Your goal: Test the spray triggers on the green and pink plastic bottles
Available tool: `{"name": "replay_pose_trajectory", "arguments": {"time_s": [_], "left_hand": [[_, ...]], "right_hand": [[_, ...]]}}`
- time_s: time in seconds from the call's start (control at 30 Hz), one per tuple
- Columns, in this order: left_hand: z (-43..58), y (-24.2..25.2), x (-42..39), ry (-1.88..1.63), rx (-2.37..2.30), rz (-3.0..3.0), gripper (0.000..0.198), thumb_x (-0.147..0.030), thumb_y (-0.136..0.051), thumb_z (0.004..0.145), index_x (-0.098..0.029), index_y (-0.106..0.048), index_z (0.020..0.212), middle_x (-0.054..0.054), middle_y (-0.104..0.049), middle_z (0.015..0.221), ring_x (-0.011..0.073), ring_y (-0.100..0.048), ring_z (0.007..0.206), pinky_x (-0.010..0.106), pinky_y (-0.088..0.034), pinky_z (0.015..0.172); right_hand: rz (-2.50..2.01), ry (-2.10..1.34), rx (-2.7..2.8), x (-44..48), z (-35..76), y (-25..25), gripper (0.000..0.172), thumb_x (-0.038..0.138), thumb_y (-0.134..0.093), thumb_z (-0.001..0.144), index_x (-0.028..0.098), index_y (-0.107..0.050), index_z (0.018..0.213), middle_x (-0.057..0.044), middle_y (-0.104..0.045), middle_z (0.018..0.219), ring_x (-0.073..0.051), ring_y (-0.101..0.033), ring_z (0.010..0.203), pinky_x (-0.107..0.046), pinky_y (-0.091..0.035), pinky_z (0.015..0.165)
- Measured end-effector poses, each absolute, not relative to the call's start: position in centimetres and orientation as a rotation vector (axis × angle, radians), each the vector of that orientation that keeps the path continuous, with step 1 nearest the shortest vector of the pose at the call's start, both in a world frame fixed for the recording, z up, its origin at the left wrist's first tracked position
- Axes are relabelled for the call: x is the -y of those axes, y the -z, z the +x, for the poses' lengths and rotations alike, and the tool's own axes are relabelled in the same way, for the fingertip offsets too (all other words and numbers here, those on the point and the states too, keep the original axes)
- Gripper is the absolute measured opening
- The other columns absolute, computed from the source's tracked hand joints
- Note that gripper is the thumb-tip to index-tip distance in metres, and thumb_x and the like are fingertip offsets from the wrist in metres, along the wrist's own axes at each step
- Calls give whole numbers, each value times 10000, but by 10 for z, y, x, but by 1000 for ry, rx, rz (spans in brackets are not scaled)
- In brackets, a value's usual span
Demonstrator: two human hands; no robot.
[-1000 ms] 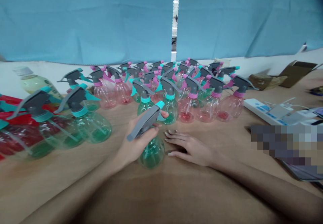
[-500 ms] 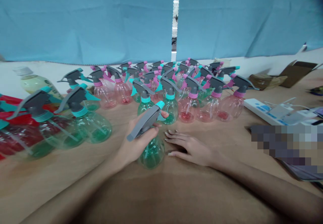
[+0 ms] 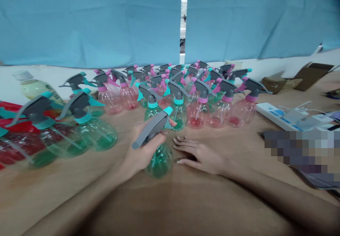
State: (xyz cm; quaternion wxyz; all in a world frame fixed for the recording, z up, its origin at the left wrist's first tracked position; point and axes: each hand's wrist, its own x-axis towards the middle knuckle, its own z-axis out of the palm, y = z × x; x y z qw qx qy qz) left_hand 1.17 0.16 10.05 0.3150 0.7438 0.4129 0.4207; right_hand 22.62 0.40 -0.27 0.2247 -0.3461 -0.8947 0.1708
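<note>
My left hand [image 3: 145, 145] is wrapped round the neck of a green spray bottle [image 3: 160, 161], just below its grey trigger head. The bottle stands upright on the wooden table, its turquoise nozzle pointing away to the right. My right hand [image 3: 200, 155] lies palm down on the table to the right of that bottle, fingers stretched toward it and holding nothing. Directly behind them stand a green spray bottle [image 3: 179, 114] with a turquoise collar and a pink spray bottle [image 3: 198, 114] with a pink collar.
Several more pink and green spray bottles crowd the back. On the left are green bottles [image 3: 98, 133], a red bag [image 3: 16, 107] and a capped drink bottle [image 3: 37, 87]. At right lie a white power strip [image 3: 275, 115], a pixelated dark device [image 3: 313, 181] and a cardboard box [image 3: 313, 76].
Almost nothing differs. The left hand keeps its grip on the green spray bottle and the right hand stays flat; the view has shifted very slightly.
</note>
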Motion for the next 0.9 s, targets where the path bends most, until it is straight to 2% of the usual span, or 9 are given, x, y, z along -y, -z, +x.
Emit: {"name": "replay_pose_trajectory", "arguments": {"time_s": [0.13,0.23,0.33,0.5,0.63,0.9], "left_hand": [[9,-99,-2,-1117,-1071,1957,274,-210,-522,757,-277,-690,964,-43,-597,668,158,-532,556,311,-482,707],[9,-99,-2,-1122,-1094,1956,227,-199,-525,742,-268,-685,887,-45,-577,629,162,-526,549,315,-475,706],[10,-101,-1,-1119,-1116,1955,146,-213,-524,723,-251,-654,780,-26,-608,684,166,-533,573,314,-471,685],[14,-108,1,-1111,-1122,1979,184,-236,-494,688,-253,-649,785,-14,-609,689,194,-560,642,304,-457,621],[14,-110,2,-1107,-1100,1976,124,-229,-492,685,-241,-610,719,-16,-589,668,190,-554,639,292,-449,597],[8,-99,-4,-1116,-1161,1998,182,-237,-506,758,-256,-673,827,-29,-655,768,172,-558,628,294,-456,625]], "right_hand": [[-940,-472,2470,-4,226,2,560,507,-480,915,188,-479,1374,-90,-448,1456,-230,-398,1363,-443,-318,1145],[-940,-466,2474,-3,226,1,557,505,-476,917,184,-482,1372,-93,-448,1455,-233,-401,1362,-444,-324,1141],[-926,-470,2463,-3,226,1,548,500,-486,914,202,-478,1375,-94,-455,1450,-239,-413,1354,-460,-336,1131],[-944,-446,2485,-4,226,2,559,509,-469,920,183,-478,1374,-93,-457,1450,-230,-413,1354,-438,-331,1139],[-950,-441,2497,-4,226,0,580,519,-461,920,145,-490,1362,-104,-455,1451,-226,-407,1357,-421,-319,1149],[-927,-453,2471,-4,226,2,544,499,-480,918,202,-476,1374,-88,-452,1453,-229,-408,1357,-450,-334,1135]]}}
